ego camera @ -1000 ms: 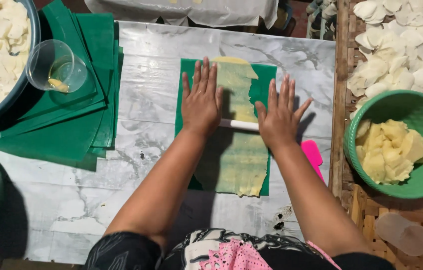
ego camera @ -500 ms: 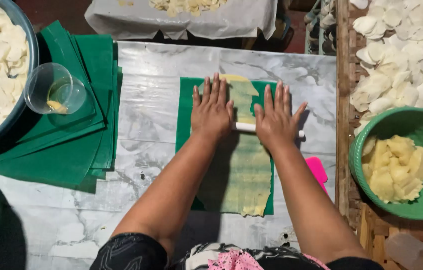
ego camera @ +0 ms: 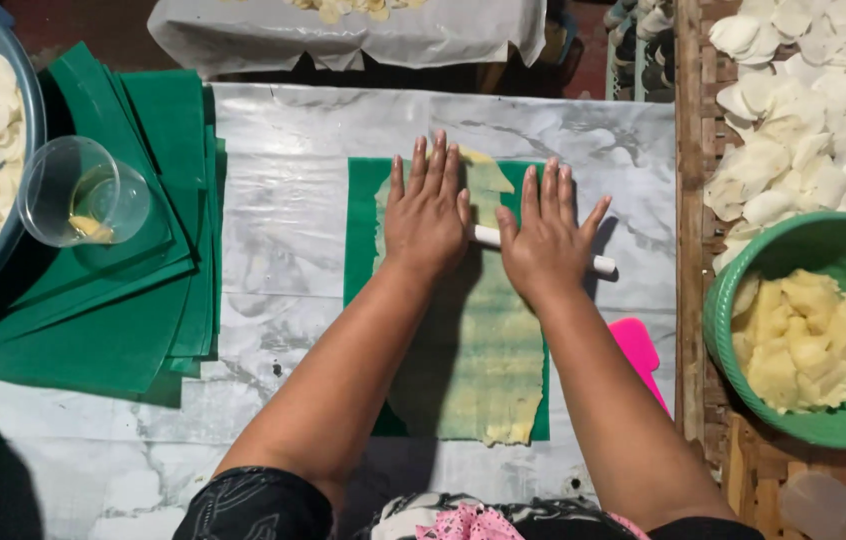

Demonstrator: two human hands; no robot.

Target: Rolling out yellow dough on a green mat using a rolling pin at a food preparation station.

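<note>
I see my left hand (ego camera: pixel 430 218) and right hand (ego camera: pixel 546 243) spread flat, fingers wide, pressing a white rolling pin (ego camera: pixel 488 237) across thin yellow dough (ego camera: pixel 488 370) on a green sheet (ego camera: pixel 361 230), so weight spreads evenly; green bowl (ego camera: pixel 743 290) at 3 o'clock, spare green sheets (ego camera: pixel 113 310) at 9

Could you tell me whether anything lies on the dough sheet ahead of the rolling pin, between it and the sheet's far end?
Nothing visible does. Both hands, left hand and right hand, press flat on the white rolling pin, and the dough sheet beyond it toward its far end lies bare.
</note>
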